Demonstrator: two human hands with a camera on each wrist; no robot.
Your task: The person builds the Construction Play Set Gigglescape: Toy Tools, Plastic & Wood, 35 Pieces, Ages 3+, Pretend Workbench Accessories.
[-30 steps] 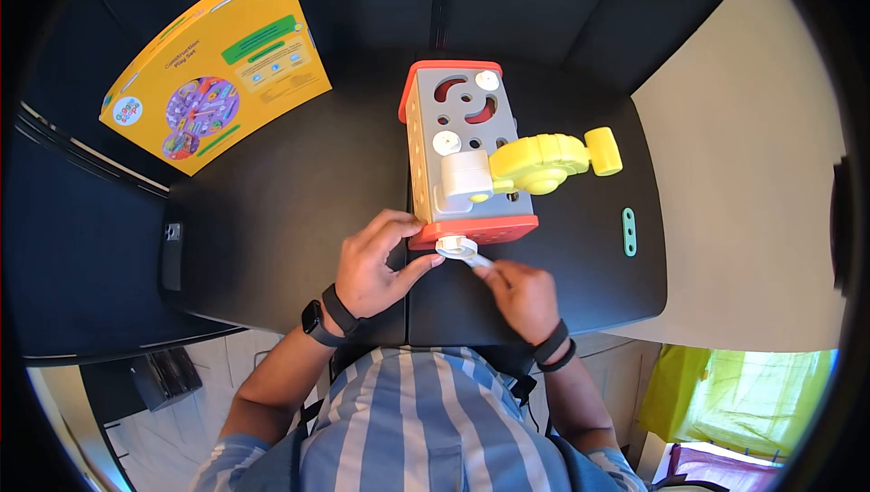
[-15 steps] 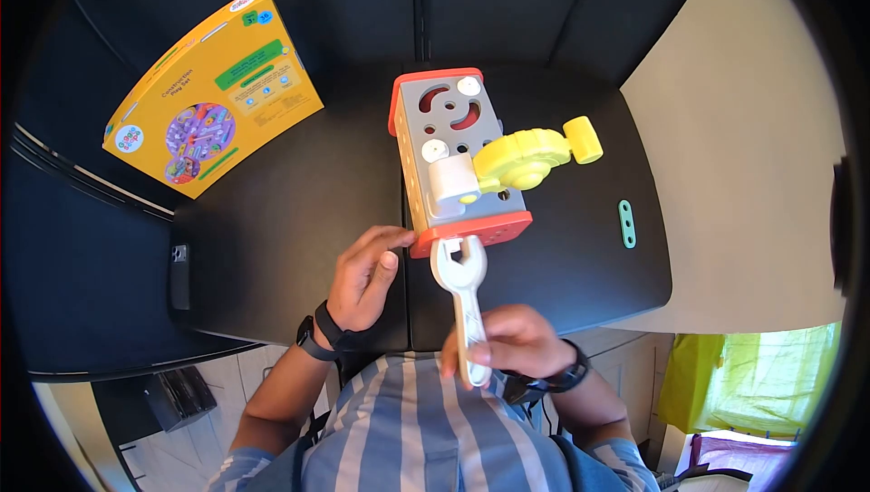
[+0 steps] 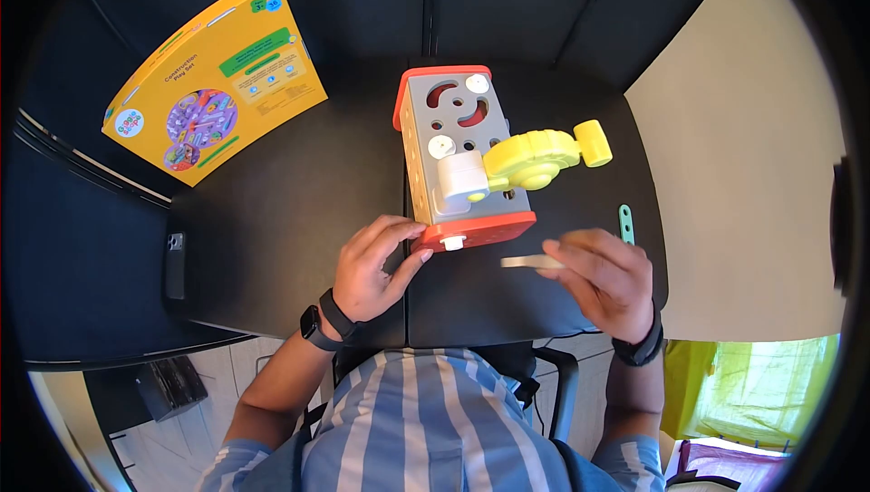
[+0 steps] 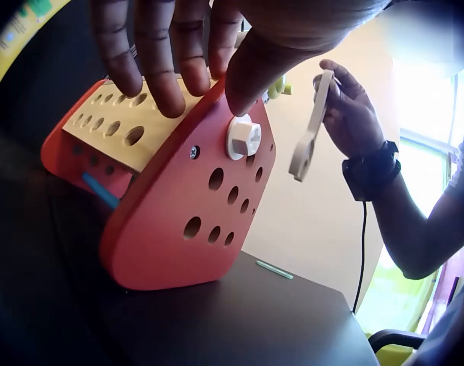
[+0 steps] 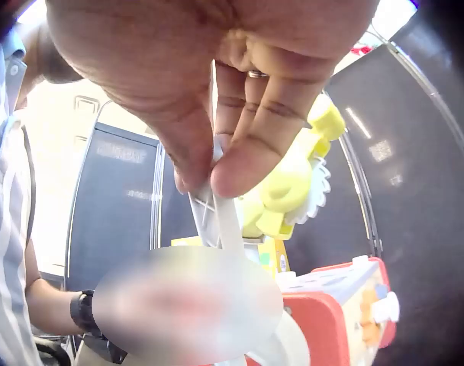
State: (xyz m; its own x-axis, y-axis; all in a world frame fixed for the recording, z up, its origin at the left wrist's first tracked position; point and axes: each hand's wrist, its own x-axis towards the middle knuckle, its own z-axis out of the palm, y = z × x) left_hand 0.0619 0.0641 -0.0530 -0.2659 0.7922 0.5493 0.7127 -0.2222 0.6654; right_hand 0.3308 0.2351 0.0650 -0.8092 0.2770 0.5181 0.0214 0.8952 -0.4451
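Observation:
My left hand [image 3: 367,270] grips the near corner of the toy box's red end panel [image 3: 494,231], fingers over the edge and thumb on the red face [image 4: 171,244], close to a white bolt [image 4: 245,139]. To the right, clear of the box, my right hand [image 3: 607,279] pinches a whitish toy wrench [image 3: 526,262] between thumb and fingers. The right wrist view shows the wrench handle [image 5: 230,229] in that pinch. On the box's grey top [image 3: 497,211] stand a white block [image 3: 463,175] with a yellow piece [image 3: 535,159] and white round heads [image 3: 441,147].
An orange-yellow printed box [image 3: 208,143] stands at the back left of the black table [image 3: 272,238]. A phone [image 3: 176,265] lies at the left edge. Right of the toy box is a green strip [image 3: 625,220] with holes. Inside the toy box a blue piece [image 4: 101,191] shows.
The wrench has left the bolt at the red panel and moved right and up with my right hand, now turned edge-on. My left thumb has come back onto the panel.

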